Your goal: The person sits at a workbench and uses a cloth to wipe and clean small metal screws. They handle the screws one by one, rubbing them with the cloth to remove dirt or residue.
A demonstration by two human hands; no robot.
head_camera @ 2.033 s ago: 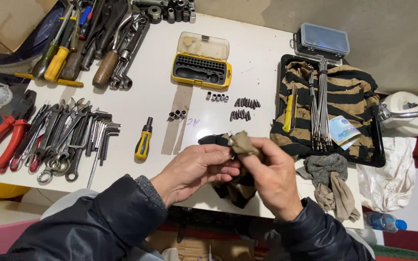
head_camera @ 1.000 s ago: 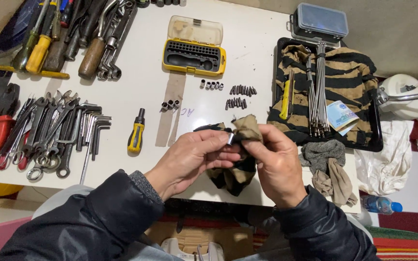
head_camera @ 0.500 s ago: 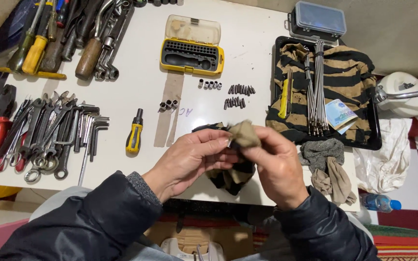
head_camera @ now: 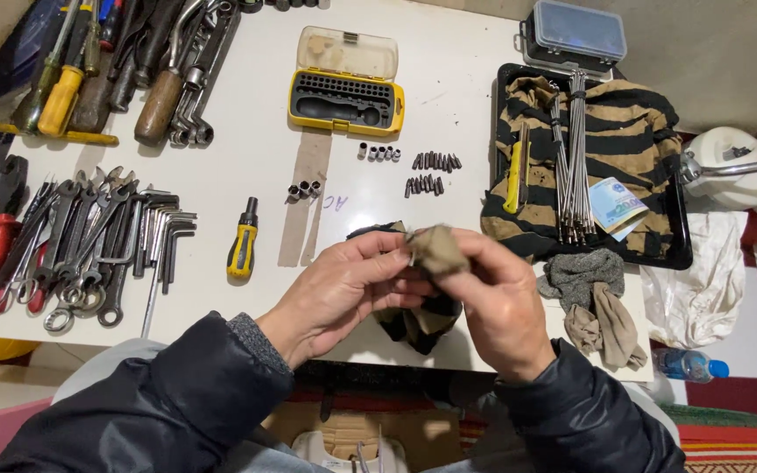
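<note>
**Rubbing a small part in a cloth, above the worktop's near edge**

Both hands meet just in front of the yellow bit case [head_camera: 346,90], toward the near edge of the white worktop [head_camera: 449,61]. The left hand [head_camera: 343,293] pinches closed on the lower folds of a striped cloth [head_camera: 418,320]; the right hand [head_camera: 497,302] grips the tan bunched end of the cloth [head_camera: 438,250] between thumb and fingers. Whatever is wrapped inside cannot be made out.

To do this well, I would judge that the cloth should stay tight round the piece, with the left hand steadying while the right twists, and the work kept over the worktop so a slip lands there.

Beyond the hands, nearer the case, lie a row of screwdriver bits [head_camera: 431,172] and small sockets [head_camera: 378,152]; a short yellow screwdriver [head_camera: 243,241] lies left of the hands.
</note>
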